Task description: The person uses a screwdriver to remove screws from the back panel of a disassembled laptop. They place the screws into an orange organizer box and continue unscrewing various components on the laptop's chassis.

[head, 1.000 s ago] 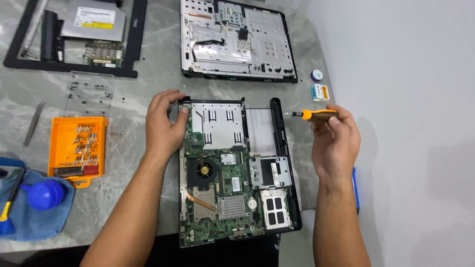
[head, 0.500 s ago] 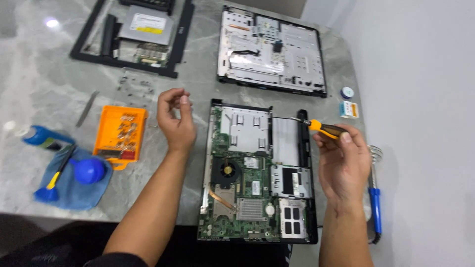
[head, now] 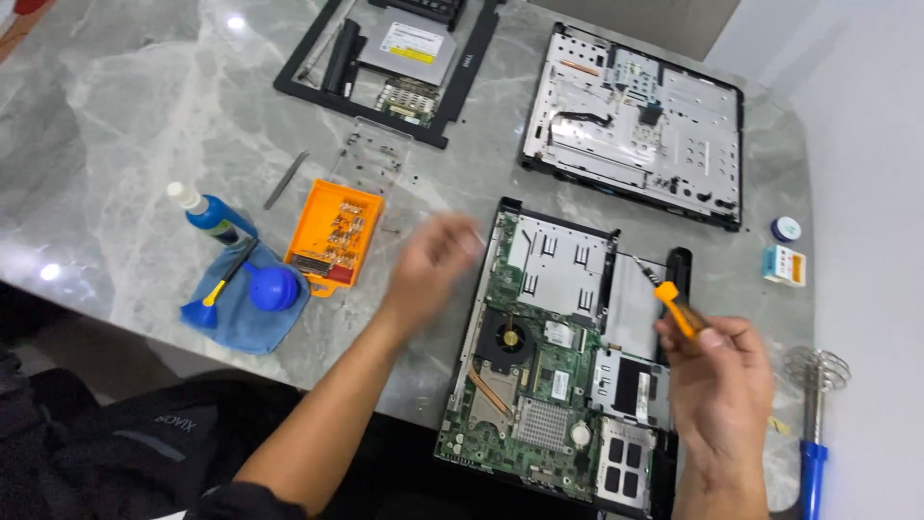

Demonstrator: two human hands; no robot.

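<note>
Since 0.5 s ago, left hand point(head: 430, 265) has swung out over the worktop point(head: 115, 154), between orange tray point(head: 336, 236) and laptop base point(head: 558, 356); it is blurred, so I cannot tell its grip or whether it holds anything. Right hand point(head: 717, 385) pinches the screwdriver point(head: 671, 300) by its orange handle, tip angled over the base's right side. The exposed board looks stiff but fragile, best held by its black frame edges.
</note>
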